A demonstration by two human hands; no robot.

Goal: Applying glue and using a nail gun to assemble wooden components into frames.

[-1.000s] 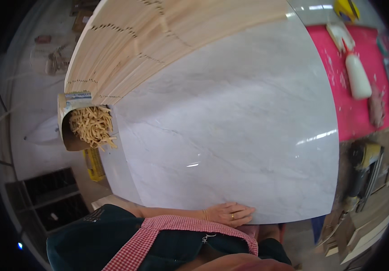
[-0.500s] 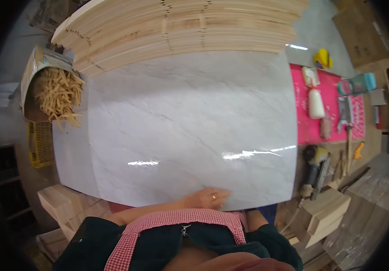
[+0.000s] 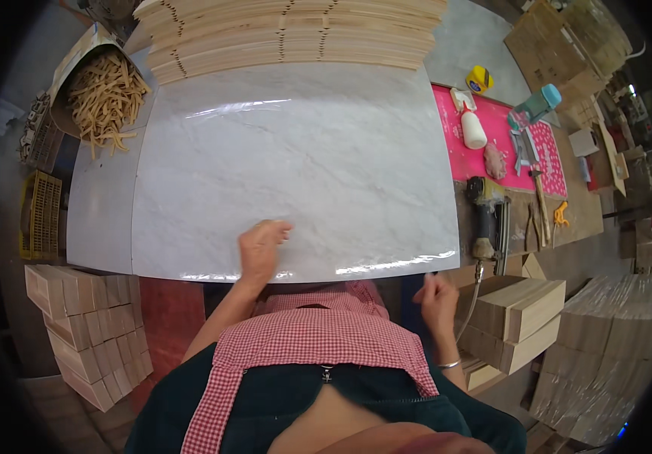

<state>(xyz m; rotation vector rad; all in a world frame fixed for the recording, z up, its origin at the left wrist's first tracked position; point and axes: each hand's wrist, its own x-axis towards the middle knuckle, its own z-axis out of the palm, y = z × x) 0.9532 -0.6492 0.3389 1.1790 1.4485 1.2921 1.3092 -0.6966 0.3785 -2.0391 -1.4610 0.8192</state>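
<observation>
Marble slab (image 3: 295, 159) bears the loosely curled left hand (image 3: 262, 246); right hand (image 3: 438, 293) (empty, half-closed) hangs off-table.

A white glue bottle (image 3: 474, 130) lies on the pink mat (image 3: 541, 151) at the right. Brown cardboard boxes (image 3: 560, 38) stand at the top right corner.

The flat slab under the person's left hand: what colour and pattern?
White-grey marble veining on the glossy flat slab, clearest in the head view.

Slab (image 3: 295, 159) centre; plank stack (image 3: 288, 30) behind it, stick bin (image 3: 102, 91) left, tool mat (image 3: 507, 144) right.
</observation>
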